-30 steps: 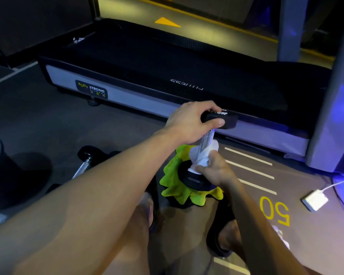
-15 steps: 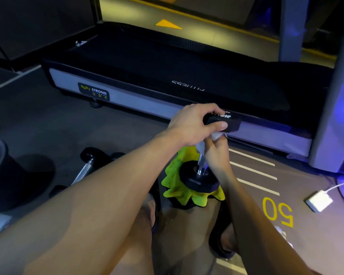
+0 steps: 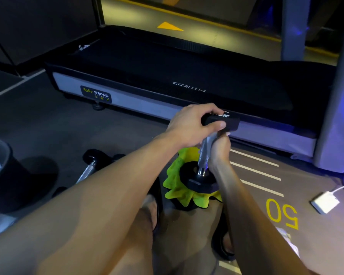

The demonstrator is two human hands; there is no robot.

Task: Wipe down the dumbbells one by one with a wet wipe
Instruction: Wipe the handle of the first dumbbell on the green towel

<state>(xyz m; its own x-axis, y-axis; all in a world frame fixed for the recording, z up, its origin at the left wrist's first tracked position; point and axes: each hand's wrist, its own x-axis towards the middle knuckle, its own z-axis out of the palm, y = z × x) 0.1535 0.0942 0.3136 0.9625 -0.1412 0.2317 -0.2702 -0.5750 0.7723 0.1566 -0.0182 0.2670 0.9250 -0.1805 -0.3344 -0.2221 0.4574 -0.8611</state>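
Note:
A black dumbbell (image 3: 201, 180) stands on end on a yellow-green cloth (image 3: 184, 196) on the floor. My left hand (image 3: 191, 124) grips its upper black head. My right hand (image 3: 218, 149) is wrapped around the top of the chrome handle, just under that head, with a white wet wipe (image 3: 212, 136) pressed against the metal. Only a sliver of the wipe shows between my fingers. Two more dumbbells (image 3: 90, 165) lie on the floor to the left, partly hidden by my left forearm.
A treadmill (image 3: 167, 76) runs across the floor right behind the dumbbell. A dark bin (image 3: 2, 171) with white wipes in it stands at the left edge. A white charger (image 3: 325, 202) with a cable lies at right. My feet in sandals are below.
My right hand slid the wipe up the handle from the lower head to just under the upper head. My left hand kept its grip on top.

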